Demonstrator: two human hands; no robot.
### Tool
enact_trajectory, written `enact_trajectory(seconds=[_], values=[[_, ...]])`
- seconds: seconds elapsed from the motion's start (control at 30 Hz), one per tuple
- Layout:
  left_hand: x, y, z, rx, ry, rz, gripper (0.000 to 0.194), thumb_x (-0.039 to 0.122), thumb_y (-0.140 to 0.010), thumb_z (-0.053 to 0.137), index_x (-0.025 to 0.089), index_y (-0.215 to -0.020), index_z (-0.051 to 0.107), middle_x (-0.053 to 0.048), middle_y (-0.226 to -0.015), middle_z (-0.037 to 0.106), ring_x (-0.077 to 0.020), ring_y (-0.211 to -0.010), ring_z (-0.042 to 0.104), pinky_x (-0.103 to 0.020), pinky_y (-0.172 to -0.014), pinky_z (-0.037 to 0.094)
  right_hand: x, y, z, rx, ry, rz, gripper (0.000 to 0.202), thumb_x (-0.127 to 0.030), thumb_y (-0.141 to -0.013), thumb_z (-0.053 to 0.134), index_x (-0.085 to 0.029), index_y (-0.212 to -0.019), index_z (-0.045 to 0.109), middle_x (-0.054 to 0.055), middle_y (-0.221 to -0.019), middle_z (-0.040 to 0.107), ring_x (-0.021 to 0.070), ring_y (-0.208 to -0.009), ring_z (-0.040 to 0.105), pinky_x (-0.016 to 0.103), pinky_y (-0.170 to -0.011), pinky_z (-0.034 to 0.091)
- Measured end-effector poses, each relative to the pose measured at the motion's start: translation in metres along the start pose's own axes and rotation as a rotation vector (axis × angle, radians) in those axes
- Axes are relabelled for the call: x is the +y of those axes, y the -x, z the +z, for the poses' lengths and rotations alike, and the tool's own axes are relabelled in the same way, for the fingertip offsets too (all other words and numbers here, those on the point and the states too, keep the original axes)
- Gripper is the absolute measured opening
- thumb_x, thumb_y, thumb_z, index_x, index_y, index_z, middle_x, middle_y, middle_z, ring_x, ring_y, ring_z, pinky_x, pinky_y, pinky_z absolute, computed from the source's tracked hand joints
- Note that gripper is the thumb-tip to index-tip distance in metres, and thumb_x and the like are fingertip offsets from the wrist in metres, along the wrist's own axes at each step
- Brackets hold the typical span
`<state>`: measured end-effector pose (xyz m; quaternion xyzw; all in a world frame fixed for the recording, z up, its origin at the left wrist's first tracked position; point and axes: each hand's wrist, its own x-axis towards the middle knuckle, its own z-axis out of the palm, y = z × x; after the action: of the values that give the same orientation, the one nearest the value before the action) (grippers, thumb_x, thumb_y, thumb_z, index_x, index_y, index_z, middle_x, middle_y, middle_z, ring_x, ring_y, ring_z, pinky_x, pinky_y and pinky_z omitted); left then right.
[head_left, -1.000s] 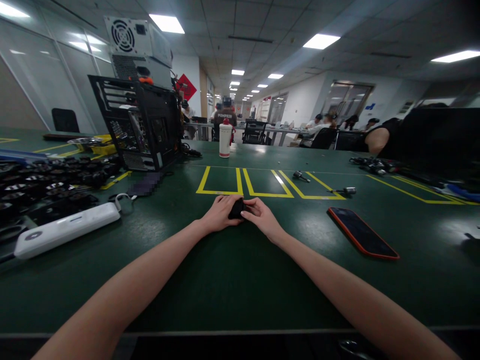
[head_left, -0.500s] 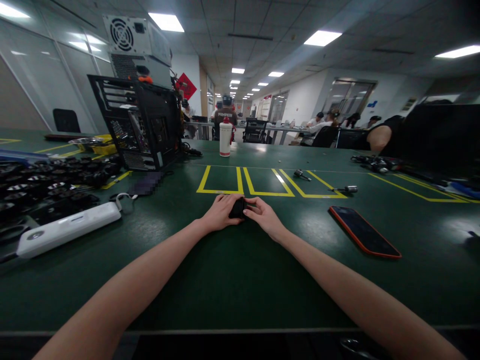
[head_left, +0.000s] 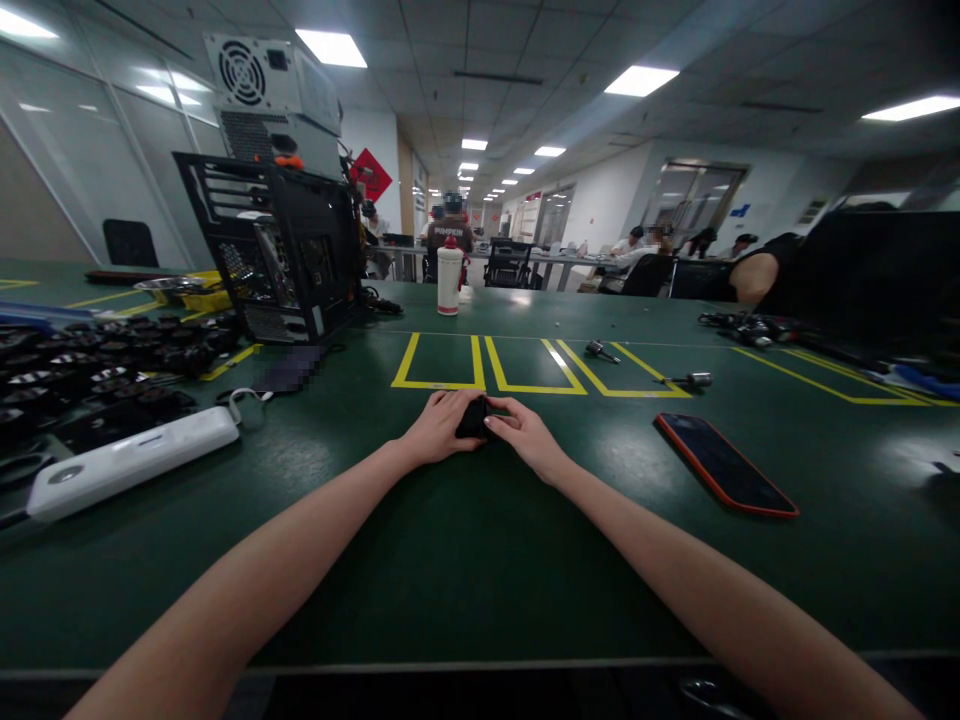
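Hands (head_left: 439,426) around black object (head_left: 471,418), bottle (head_left: 448,281) beyond

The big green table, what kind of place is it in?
Probably a computer repair or assembly workshop: an open black computer case stands on the green table, power supplies are stacked on it, and yellow tape marks out work spots.

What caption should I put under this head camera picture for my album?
Two bare hands, left hand and right hand, hold a small black object above a green table.
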<state>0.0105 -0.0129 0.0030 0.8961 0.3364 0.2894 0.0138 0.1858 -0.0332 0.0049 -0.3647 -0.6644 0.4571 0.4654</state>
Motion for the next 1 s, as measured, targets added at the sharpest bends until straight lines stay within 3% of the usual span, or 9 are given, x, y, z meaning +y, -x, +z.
enact_trajectory(seconds=[0.23, 0.5, 0.77, 1.0], values=[[-0.0013, 0.0004, 0.0012, 0.005, 0.001, -0.006, 0.059, 0.036, -0.068, 0.059, 0.021, -0.117, 0.030, -0.007, -0.115, 0.048, -0.0228, -0.108, 0.043, -0.039, -0.095, 0.024, 0.0037, 0.0026, 0.0004, -0.043, -0.083, -0.029, 0.029, -0.027, -0.068, 0.061, -0.022, -0.095, 0.049, 0.001, -0.102, 0.055, 0.0149, -0.093, 0.057, 0.032, -0.085, 0.044], [-0.0007, -0.0002, 0.0008, 0.011, -0.003, 0.001, 0.060, 0.037, -0.068, 0.059, 0.020, -0.118, 0.030, -0.008, -0.117, 0.047, -0.0231, -0.109, 0.042, -0.039, -0.095, 0.024, 0.0046, -0.0040, 0.0022, 0.072, 0.032, -0.103, 0.014, -0.028, -0.072, 0.056, -0.019, -0.082, 0.053, 0.000, -0.083, 0.056, 0.0130, -0.083, 0.056, 0.030, -0.081, 0.043], [0.0014, 0.0002, -0.0018, -0.002, -0.007, 0.005, 0.059, 0.037, -0.069, 0.059, 0.020, -0.118, 0.031, -0.008, -0.117, 0.047, -0.0235, -0.110, 0.042, -0.040, -0.095, 0.024, 0.0011, -0.0035, 0.0010, 0.038, -0.029, 0.038, 0.026, -0.027, -0.071, 0.057, -0.017, -0.095, 0.053, 0.005, -0.098, 0.058, 0.0163, -0.095, 0.054, 0.035, -0.090, 0.039], [-0.0025, 0.0005, 0.0011, -0.003, 0.005, -0.018, 0.059, 0.039, -0.069, 0.058, 0.021, -0.119, 0.030, -0.008, -0.116, 0.047, -0.0229, -0.109, 0.042, -0.040, -0.095, 0.025, 0.0038, 0.0020, 0.0029, -0.012, -0.115, -0.027, 0.026, -0.024, -0.069, 0.060, -0.021, -0.092, 0.050, 0.001, -0.103, 0.054, 0.0145, -0.097, 0.054, 0.032, -0.089, 0.041]])
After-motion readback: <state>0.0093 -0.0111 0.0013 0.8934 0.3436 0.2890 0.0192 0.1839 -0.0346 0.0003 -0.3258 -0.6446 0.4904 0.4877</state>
